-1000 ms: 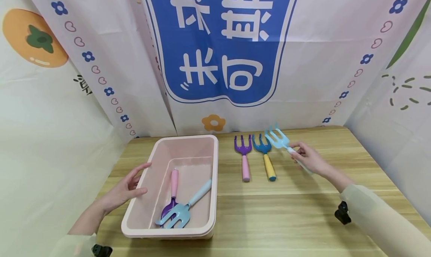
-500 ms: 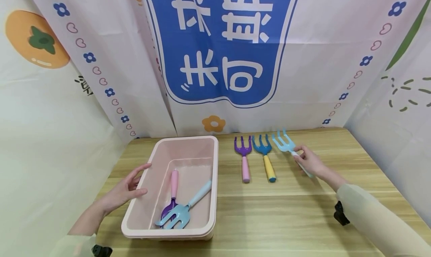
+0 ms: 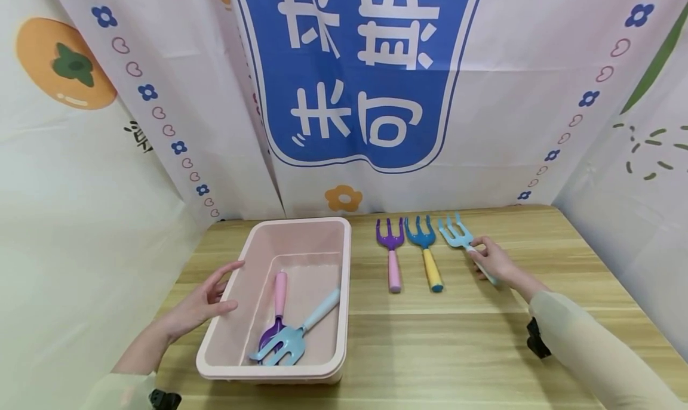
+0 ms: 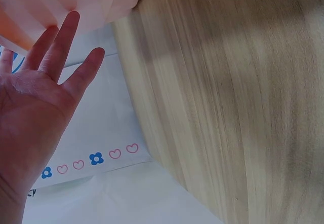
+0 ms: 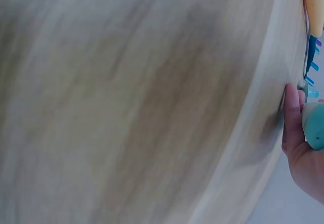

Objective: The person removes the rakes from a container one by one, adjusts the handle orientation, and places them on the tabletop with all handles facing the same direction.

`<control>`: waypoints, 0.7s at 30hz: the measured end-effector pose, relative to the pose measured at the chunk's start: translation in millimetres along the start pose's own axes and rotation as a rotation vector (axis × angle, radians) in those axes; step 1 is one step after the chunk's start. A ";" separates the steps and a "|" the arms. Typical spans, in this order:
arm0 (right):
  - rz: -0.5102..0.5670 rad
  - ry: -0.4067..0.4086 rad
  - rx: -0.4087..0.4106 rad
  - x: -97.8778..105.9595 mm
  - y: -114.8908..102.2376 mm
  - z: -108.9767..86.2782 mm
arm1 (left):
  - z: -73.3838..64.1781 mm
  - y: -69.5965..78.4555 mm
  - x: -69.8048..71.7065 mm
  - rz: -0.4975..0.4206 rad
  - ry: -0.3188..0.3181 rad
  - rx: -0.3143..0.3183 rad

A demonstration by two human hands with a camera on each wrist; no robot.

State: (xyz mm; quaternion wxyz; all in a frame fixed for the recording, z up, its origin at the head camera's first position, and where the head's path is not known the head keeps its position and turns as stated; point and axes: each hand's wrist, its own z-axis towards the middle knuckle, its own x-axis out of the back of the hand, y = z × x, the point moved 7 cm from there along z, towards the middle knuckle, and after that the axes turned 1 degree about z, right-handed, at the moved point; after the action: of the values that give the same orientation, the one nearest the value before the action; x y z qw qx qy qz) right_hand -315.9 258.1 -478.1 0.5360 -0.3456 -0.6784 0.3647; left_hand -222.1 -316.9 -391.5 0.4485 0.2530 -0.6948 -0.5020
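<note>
Right hand [image 3: 490, 259] grips handle of light-blue fork [image 3: 458, 238], just right of yellow-handled fork [image 3: 432, 269] on wooden table [image 3: 419, 344]. Left hand [image 3: 200, 302] holds nothing, fingers loosely extended at left rim of pink bin [image 3: 344, 302]; contact appears likely, not confirmed.

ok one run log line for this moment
right hand: holds light-blue fork | left hand: at pink bin | in bin: purple tool, second light-blue fork | outside bin: purple fork, blue fork

A wooden table [image 3: 430, 344] is backed by white cloth [image 3: 510, 129], printed with a blue panel [image 3: 353, 70] and an orange flower [image 3: 344, 190].
</note>
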 end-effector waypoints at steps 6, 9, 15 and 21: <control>0.046 -0.009 -0.003 -0.5 2.0 2.6 | 0.2 -0.1 0.3 -0.002 0.003 0.012; 0.089 -0.031 0.010 0.2 2.2 2.1 | 0.4 1.3 -0.6 -0.007 -0.007 0.001; 0.023 -0.040 0.019 5.3 1.7 2.1 | 0.0 2.1 -0.6 -0.012 -0.009 -0.002; -0.166 0.004 0.050 8.7 -4.4 2.4 | 1.3 -2.4 0.3 0.008 -0.001 0.021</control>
State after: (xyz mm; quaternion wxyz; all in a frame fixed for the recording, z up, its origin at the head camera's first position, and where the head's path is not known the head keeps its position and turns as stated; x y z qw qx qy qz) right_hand -320.3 263.1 -470.5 0.5743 -0.2752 -0.6944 0.3352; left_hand -223.5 -317.4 -393.7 0.4474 0.2547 -0.7014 -0.4930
